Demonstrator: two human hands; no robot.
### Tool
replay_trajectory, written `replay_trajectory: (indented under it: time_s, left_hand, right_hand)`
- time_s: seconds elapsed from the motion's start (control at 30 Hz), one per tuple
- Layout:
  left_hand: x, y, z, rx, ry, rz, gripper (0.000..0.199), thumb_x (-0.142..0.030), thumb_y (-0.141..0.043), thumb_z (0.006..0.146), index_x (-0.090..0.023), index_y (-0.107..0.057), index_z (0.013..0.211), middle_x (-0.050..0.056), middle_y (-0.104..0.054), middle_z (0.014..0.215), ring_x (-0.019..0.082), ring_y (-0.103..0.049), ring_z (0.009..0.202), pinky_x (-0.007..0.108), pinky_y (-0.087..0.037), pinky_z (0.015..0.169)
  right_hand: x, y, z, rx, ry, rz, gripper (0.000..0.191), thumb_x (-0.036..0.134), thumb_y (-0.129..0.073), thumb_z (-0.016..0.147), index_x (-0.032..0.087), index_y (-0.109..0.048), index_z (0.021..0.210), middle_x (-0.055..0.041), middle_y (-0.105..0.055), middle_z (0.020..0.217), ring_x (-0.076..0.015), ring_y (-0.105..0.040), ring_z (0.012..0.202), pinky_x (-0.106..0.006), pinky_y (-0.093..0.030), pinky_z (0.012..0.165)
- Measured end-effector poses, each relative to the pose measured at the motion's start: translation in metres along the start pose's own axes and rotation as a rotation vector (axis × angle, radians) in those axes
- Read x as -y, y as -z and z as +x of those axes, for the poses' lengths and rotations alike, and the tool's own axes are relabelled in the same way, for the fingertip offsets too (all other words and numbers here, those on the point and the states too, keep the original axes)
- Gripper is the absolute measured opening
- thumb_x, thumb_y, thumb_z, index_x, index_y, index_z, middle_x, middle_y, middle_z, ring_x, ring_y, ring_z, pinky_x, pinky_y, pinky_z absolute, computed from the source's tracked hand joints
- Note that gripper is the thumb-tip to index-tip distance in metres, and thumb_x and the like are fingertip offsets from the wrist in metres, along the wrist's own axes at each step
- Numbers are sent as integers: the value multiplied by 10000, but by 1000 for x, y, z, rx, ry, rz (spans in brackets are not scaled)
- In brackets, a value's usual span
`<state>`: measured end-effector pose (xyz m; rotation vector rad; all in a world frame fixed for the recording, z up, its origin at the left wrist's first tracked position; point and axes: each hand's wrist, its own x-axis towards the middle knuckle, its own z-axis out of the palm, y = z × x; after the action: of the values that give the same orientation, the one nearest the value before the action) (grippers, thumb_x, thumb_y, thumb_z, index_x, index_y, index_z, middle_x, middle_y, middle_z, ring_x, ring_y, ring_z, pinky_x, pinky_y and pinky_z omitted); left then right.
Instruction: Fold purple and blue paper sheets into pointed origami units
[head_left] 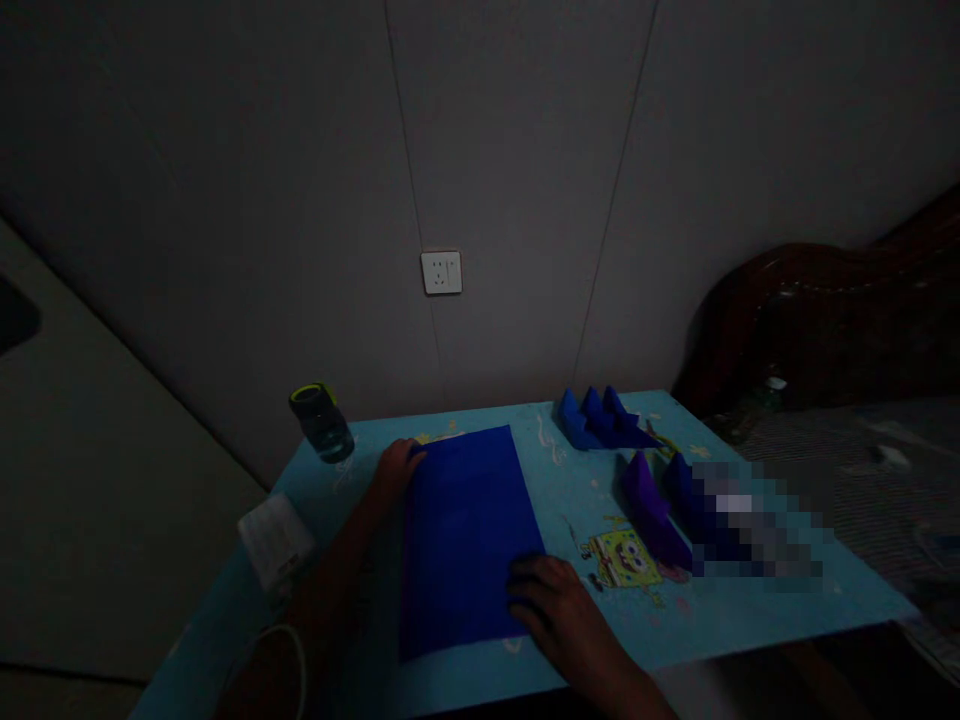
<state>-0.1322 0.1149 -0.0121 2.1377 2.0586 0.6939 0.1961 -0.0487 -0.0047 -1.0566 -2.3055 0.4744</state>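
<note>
A dark blue sheet of paper (465, 530) lies flat on the table, its long sides running away from me. A thin purple edge shows along its left side. At the sheet's far left corner is my left hand (397, 468), its fingers bent together on the paper's edge. My right hand (553, 605) rests at the near right part of the sheet, fingers apart and slightly curled over its right edge. To the right stand several folded paper boats: blue ones (600, 420) at the back, a purple one (651, 510) and a dark blue one (682, 485) nearer.
A water bottle (322, 422) stands at the table's far left, with a white packet (275, 540) nearer. The light-blue tabletop (555, 470) bears cartoon prints. Part of the right side is pixelated. A wall socket (442, 272) is behind; a dark wooden headboard (810, 320) stands right.
</note>
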Motion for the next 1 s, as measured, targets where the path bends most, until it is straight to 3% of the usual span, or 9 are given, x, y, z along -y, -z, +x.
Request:
replay_trajectory:
  time_s: [0.23,0.37,0.43,0.53,0.63,0.73,0.87,1.0]
  left_hand:
    - [-9,2,-2,-28,9,53,234,-213,-456,854,-164,-666,945,115,-664,1018,271,-599,1005,407,-465,923]
    - [-39,8,-10,-35,-55,105,347,-133,-401,865,-121,-600,1148,187,-571,1233,327,-539,1130,490,-417,978]
    - [-62,8,-19,27,-148,109,340,-158,-430,885,-143,-590,1185,166,-589,1218,304,-554,1122,448,-428,980]
    - [-96,3,-41,150,-293,97,266,-236,-515,889,-199,-640,1121,100,-651,1131,252,-615,1020,371,-471,931]
    - [-119,-2,-66,201,-393,98,316,-294,-511,913,-209,-613,1200,114,-615,1251,279,-575,1132,413,-448,977]
    - [-125,-5,-84,212,-440,94,352,-319,-465,945,-211,-582,1259,122,-576,1330,296,-537,1201,453,-433,1004]
    - [-120,-10,-90,199,-439,36,322,-272,-439,955,-198,-613,1216,121,-615,1270,278,-562,1170,457,-445,1004]
    - [-118,-12,-91,139,-420,-92,313,-263,-433,960,-233,-611,1215,93,-636,1228,249,-570,1157,444,-442,1020]
  right_hand:
    - [2,2,0,16,-34,16,151,226,-659,883,248,-690,1029,-31,-685,1081,-205,-610,1051,-359,-458,930]
    - [3,-1,-1,17,-34,11,146,241,-647,894,253,-685,1035,-23,-682,1095,-195,-608,1055,-352,-455,939]
    - [4,-3,-1,-3,-9,-10,160,254,-637,900,251,-680,1054,-29,-682,1117,-196,-610,1066,-351,-461,951]
    - [-2,2,-7,-122,14,-119,212,244,-589,920,252,-658,1121,-56,-664,1194,-217,-593,1125,-380,-466,974]
    - [-22,22,-21,-370,-105,-337,255,214,-509,941,233,-632,1163,-100,-668,1166,-250,-603,1094,-438,-483,945]
    - [-48,52,-40,-515,-315,-606,304,264,-501,928,201,-604,1207,-151,-629,1206,-315,-581,1095,-493,-489,894]
    - [-72,77,-56,-429,-459,-829,399,264,-437,925,111,-546,1277,-226,-591,1233,-369,-555,1117,-501,-490,853]
    - [-81,79,-53,-358,-479,-846,276,253,-408,925,143,-648,1008,-198,-671,1020,-338,-630,912,-450,-505,719]
